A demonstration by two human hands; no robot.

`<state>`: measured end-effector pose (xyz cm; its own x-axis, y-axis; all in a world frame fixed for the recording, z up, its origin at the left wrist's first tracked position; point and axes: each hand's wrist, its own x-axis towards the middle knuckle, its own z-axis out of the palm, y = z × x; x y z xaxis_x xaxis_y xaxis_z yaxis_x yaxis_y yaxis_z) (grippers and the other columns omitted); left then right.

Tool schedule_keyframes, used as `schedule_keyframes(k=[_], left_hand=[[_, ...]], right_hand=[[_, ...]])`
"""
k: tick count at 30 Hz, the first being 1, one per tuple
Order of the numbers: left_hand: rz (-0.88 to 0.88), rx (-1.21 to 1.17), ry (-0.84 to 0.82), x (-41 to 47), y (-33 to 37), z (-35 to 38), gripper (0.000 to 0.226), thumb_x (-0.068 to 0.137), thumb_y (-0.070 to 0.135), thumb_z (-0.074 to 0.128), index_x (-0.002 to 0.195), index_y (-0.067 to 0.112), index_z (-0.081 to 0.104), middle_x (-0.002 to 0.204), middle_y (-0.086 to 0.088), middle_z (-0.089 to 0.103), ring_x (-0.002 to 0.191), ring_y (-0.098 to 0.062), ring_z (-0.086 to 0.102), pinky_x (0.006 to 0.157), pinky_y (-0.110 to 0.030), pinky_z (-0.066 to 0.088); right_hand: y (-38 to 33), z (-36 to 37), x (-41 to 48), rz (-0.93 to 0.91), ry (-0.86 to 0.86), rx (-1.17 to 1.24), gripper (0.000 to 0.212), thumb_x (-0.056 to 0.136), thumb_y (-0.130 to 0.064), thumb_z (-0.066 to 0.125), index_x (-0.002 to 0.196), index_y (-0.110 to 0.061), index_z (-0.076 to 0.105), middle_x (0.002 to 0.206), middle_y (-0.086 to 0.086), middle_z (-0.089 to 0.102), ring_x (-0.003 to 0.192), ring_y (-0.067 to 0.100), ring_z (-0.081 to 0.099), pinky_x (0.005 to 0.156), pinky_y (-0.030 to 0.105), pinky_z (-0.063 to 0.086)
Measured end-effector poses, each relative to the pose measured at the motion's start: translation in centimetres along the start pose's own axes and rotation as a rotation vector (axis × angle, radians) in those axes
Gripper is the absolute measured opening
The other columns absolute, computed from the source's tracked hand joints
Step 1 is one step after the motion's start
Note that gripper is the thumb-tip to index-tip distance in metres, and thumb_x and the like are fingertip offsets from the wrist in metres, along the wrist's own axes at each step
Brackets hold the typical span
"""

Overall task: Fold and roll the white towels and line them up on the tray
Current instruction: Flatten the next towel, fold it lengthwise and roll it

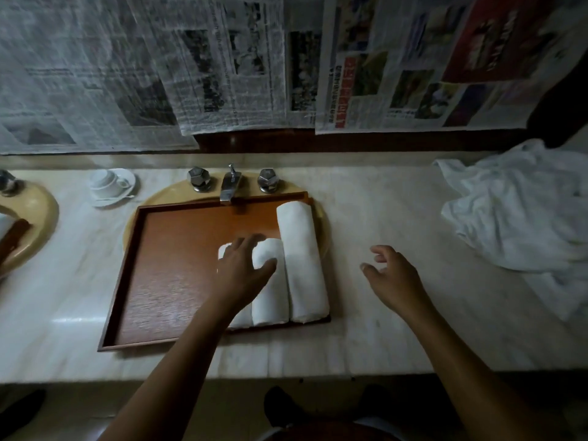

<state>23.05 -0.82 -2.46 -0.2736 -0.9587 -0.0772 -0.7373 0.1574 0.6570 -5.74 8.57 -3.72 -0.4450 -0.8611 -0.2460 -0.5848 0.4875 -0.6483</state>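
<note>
A brown wooden tray (pixel 159 281) lies over a yellow sink basin on the marble counter. Three rolled white towels lie side by side at its right end: a long roll (pixel 302 259), a shorter middle roll (pixel 270 297), and a leftmost roll (pixel 240 318) mostly hidden under my arm. My left hand (pixel 241 268) rests with spread fingers on the leftmost and middle rolls. My right hand (pixel 389 276) hovers over the bare counter to the right of the tray, fingers relaxed and holding nothing. A heap of unfolded white towels (pixel 521 211) lies at the far right.
A faucet (pixel 229 184) with two knobs stands behind the tray. A white cup on a saucer (pixel 109 184) sits at back left. A second yellow basin (pixel 31 224) is at the left edge. Newspapers cover the wall behind.
</note>
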Motion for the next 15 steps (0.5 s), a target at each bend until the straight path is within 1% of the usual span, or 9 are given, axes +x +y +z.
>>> schedule_keyframes(k=[2,4,8,9,11,12,13,15], left_hand=[[0.041,-0.031,-0.006,0.4,2.6,1.3,0.047,0.091,0.040,0.074,0.134,0.031,0.059,0.136,0.001,0.059,0.121,-0.018,0.057,0.099,-0.045,0.052],[0.080,-0.043,-0.005,0.9,5.3,2.8,0.045,0.092,0.039,0.074,0.133,0.029,0.060,0.133,0.000,0.062,0.120,-0.018,0.059,0.098,-0.044,0.052],[0.144,-0.048,0.015,2.3,10.8,6.5,0.037,0.092,0.030,0.075,0.126,0.022,0.066,0.117,0.004,0.065,0.110,-0.020,0.061,0.087,-0.035,0.050],[0.150,-0.054,0.013,2.6,12.2,7.6,0.035,0.092,0.029,0.075,0.125,0.022,0.066,0.116,0.003,0.065,0.108,-0.020,0.061,0.083,-0.032,0.050],[0.159,-0.071,-0.003,3.2,14.7,9.9,0.037,0.093,0.033,0.074,0.127,0.024,0.065,0.121,0.003,0.065,0.106,-0.014,0.060,0.076,-0.020,0.046],[0.168,-0.079,-0.012,3.5,15.8,11.0,0.037,0.093,0.035,0.073,0.129,0.025,0.065,0.122,0.004,0.064,0.107,-0.010,0.059,0.076,-0.016,0.044],[0.174,-0.085,-0.020,3.6,16.9,12.2,0.038,0.094,0.036,0.072,0.130,0.026,0.064,0.121,0.006,0.064,0.108,-0.008,0.059,0.077,-0.017,0.045],[0.178,-0.106,-0.023,3.7,19.2,14.2,0.035,0.094,0.037,0.071,0.128,0.029,0.065,0.117,0.011,0.066,0.106,-0.006,0.060,0.081,-0.025,0.049]], right_hand=[[1.4,-2.3,0.6,0.000,0.051,0.016,0.043,0.096,-0.034,0.067,0.136,-0.024,0.056,0.129,0.001,0.061,0.098,0.014,0.058,0.087,0.028,0.042],[3.2,-4.7,1.4,0.004,0.101,0.041,0.041,0.095,-0.031,0.068,0.134,-0.023,0.058,0.127,0.000,0.062,0.098,0.015,0.060,0.087,0.027,0.042],[7.6,-9.9,3.3,0.010,0.187,0.055,0.042,0.094,-0.029,0.069,0.134,-0.021,0.058,0.127,0.001,0.062,0.101,0.018,0.062,0.086,0.027,0.041],[8.7,-11.3,4.0,0.009,0.213,0.045,0.042,0.093,-0.027,0.069,0.133,-0.019,0.059,0.126,0.002,0.063,0.102,0.019,0.062,0.087,0.027,0.041],[11.1,-14.1,5.3,0.006,0.275,0.019,0.043,0.092,-0.025,0.071,0.133,-0.016,0.059,0.126,0.006,0.063,0.108,0.024,0.062,0.089,0.027,0.041],[12.3,-15.5,6.1,0.011,0.306,-0.001,0.044,0.091,-0.024,0.072,0.133,-0.015,0.059,0.126,0.008,0.062,0.112,0.027,0.061,0.091,0.029,0.042],[13.6,-16.9,6.9,0.022,0.331,-0.024,0.046,0.090,-0.023,0.072,0.133,-0.015,0.058,0.127,0.010,0.062,0.115,0.030,0.060,0.093,0.032,0.043],[16.5,-19.5,8.9,0.051,0.367,-0.073,0.052,0.088,-0.023,0.071,0.137,-0.014,0.055,0.131,0.014,0.059,0.120,0.035,0.056,0.098,0.039,0.046]])
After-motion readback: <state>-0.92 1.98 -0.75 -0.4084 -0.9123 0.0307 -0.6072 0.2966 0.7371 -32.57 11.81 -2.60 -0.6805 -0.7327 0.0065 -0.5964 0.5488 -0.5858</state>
